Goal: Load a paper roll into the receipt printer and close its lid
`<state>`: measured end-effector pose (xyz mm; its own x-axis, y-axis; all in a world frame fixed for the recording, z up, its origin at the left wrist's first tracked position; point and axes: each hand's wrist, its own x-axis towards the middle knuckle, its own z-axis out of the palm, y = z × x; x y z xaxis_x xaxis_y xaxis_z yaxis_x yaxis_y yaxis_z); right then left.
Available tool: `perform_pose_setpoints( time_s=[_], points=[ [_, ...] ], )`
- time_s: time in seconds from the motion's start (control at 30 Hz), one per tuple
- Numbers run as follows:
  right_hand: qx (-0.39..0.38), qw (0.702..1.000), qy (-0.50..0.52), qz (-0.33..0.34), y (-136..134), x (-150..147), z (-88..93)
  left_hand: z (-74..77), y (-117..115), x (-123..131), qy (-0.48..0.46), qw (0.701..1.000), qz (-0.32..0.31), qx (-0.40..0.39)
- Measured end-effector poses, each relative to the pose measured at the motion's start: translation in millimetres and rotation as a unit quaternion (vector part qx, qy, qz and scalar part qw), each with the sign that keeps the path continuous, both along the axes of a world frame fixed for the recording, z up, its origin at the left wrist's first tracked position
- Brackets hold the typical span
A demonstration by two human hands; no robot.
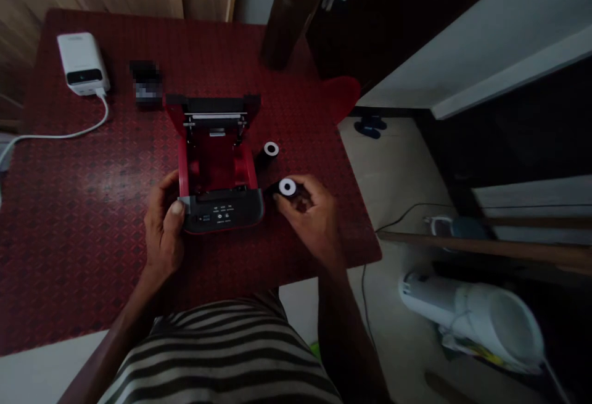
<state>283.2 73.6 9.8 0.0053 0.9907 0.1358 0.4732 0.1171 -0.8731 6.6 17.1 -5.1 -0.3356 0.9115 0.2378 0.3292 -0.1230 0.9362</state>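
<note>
A red and black printer (224,211) sits on the table with its lid raised, and its red inner bay is exposed. My left hand (164,225) grips the printer's front left corner, thumb on top and fingers along the side. Just off the front right corner, my right hand (312,210) is closed around a small paper roll (287,187) with a white ring-shaped end and a dark side. A second, similar roll (271,149) stands on the table behind it, close to the printer's right wall.
A white power bank (83,61) with a white cable (65,137) lies at the back left of the red patterned table (92,231). Beside it is a pixelated black object (147,86). A wooden post (289,15) rises at the back edge, and a red seat (342,97) stands right.
</note>
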Motion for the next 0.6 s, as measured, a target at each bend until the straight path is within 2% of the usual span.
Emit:
perform_pose_setpoints(
  time_s=[0.07, 0.17, 0.37, 0.6],
  points=[
    [-0.014, 1.000, -0.007, 0.014, -8, -9, -16.1, -0.1, 1, 0, 0.005, 1.000, 0.003, 0.001],
    [-0.025, 0.997, -0.006, 0.068, -14, -13, -24.7, -3.2, 2, 0, -0.005, 1.000, 0.011, -0.004],
    [-0.049, 0.986, -0.034, 0.157, -6, 0, -16.2, -8.1, 0, -3, -0.029, 0.999, 0.013, -0.027],
    [-0.093, 0.981, -0.045, 0.162, -9, 18, -7.6, -6.0, 1, -2, -0.035, 0.999, 0.009, -0.013]
  ],
)
